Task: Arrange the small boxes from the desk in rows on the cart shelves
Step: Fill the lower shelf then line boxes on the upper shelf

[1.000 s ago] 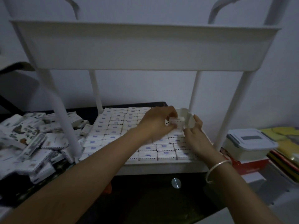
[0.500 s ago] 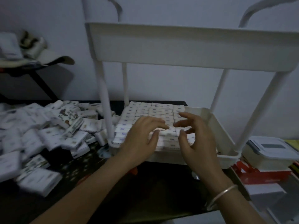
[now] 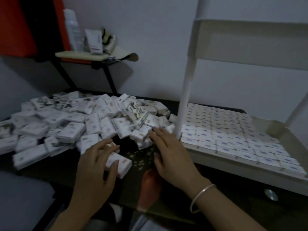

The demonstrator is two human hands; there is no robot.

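A heap of small white boxes (image 3: 70,124) covers the left of the dark desk (image 3: 143,157). My left hand (image 3: 98,165) lies over one small white box (image 3: 122,164) at the heap's near edge, thumb along its front, fingers curled on its top. My right hand (image 3: 173,154) reaches with straight fingers to the boxes (image 3: 143,132) beside the cart's post, touching them. On the right, the white cart's lower shelf (image 3: 250,174) is filled with rows of boxes (image 3: 230,135). An empty gap shows at its back right corner (image 3: 275,129).
The cart's white post (image 3: 185,97) stands just behind my right hand, and its upper shelf (image 3: 250,42) hangs over the rows. A small black side stand (image 3: 93,59) with a spray can and tubes is at the back left wall.
The view has swung left from the cart to the heap. Both hands have left the shelf's rows and come down on the loose boxes, the left one now on a single box.
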